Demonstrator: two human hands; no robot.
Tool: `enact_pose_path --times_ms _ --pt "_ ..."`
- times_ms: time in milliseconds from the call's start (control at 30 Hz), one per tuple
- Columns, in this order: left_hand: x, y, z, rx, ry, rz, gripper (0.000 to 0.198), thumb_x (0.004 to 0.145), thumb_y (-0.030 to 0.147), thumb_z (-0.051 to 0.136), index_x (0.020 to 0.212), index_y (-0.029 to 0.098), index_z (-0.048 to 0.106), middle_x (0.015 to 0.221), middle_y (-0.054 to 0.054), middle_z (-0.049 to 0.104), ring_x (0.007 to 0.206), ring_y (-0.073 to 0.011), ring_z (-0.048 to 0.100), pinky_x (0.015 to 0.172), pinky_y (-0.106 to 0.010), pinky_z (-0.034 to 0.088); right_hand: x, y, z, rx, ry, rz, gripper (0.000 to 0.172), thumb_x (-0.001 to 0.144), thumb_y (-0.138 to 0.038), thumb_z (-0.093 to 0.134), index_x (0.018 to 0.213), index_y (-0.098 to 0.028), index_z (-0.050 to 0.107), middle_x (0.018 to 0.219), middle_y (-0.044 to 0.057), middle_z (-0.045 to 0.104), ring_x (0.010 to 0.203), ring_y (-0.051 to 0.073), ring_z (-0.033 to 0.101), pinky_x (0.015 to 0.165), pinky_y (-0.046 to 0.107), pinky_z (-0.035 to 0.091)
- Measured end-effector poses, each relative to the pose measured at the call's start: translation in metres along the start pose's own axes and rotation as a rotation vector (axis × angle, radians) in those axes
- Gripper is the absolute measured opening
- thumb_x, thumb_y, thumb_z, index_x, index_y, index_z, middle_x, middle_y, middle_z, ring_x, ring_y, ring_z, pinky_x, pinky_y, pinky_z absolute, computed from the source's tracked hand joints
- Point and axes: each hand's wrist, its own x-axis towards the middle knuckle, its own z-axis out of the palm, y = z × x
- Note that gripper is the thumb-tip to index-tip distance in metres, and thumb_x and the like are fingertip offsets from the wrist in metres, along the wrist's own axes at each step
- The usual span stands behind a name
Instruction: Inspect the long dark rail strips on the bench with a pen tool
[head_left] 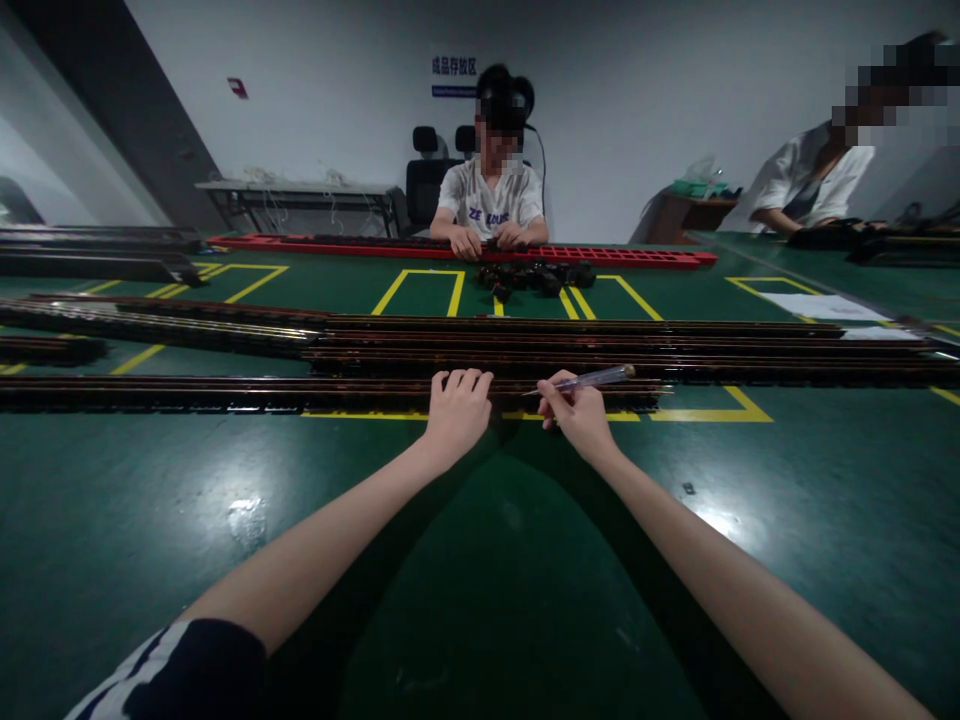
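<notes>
My left hand (457, 410) rests with curled fingers on top of a long dark rail (225, 393) that lies across the green table (225, 520) in front of me. My right hand (577, 415) is closed on a clear-handled screwdriver (592, 379), held like a pen with its tip pointing left at the same rail. The two hands sit close together, a short gap between them.
Several more long dark rails (570, 345) lie stacked just beyond. A long red rail (600, 257) and a pile of small black parts (536, 277) lie before a seated person (491, 195) opposite. Another person (814, 180) works at the right. Yellow floor-style markings (424, 290) cross the table.
</notes>
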Motion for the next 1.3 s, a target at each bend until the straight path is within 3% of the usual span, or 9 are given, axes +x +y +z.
enact_pose_path --times_ms 467,767,1000,1300 --pt "-0.0003 0.0007 0.0016 0.007 0.009 0.006 0.043 0.089 0.008 0.035 0.124 0.014 0.059 0.122 -0.012 0.064 0.116 -0.0269 0.055 0.101 -0.049 0.036 -0.0011 0.0014 0.0006 -0.030 0.088 -0.009 0.042 0.082 -0.057 0.054 0.065 -0.019 0.051 0.051 -0.001 0.059 0.037 0.009 0.053 0.036 0.019 0.042" --pt "0.0013 -0.0042 0.0004 -0.072 -0.002 0.041 0.043 0.088 0.006 0.035 0.123 0.014 0.059 0.122 -0.011 0.065 0.116 -0.0231 0.057 0.099 -0.045 0.040 -0.0030 -0.0016 0.0001 -0.065 0.292 -0.006 0.041 0.082 -0.054 0.054 0.062 -0.020 0.050 0.044 -0.002 0.055 0.033 0.010 0.050 0.033 0.020 0.039" --pt "0.0012 -0.0035 -0.0008 -0.086 0.001 0.042 0.044 0.086 0.005 0.035 0.122 0.015 0.059 0.122 -0.011 0.065 0.114 -0.0241 0.058 0.098 -0.046 0.040 -0.0018 -0.0003 -0.0013 -0.066 0.217 -0.011 0.041 0.082 -0.054 0.054 0.061 -0.020 0.048 0.045 -0.002 0.053 0.034 0.010 0.050 0.034 0.020 0.040" --pt "0.0014 -0.0032 -0.0020 -0.073 -0.019 0.034 0.043 0.087 0.008 0.037 0.123 0.014 0.059 0.122 -0.011 0.065 0.113 -0.0234 0.058 0.099 -0.045 0.040 -0.0031 -0.0004 -0.0010 -0.121 0.287 0.004 0.039 0.083 -0.051 0.054 0.059 -0.021 0.048 0.044 -0.001 0.055 0.034 0.011 0.051 0.035 0.022 0.040"
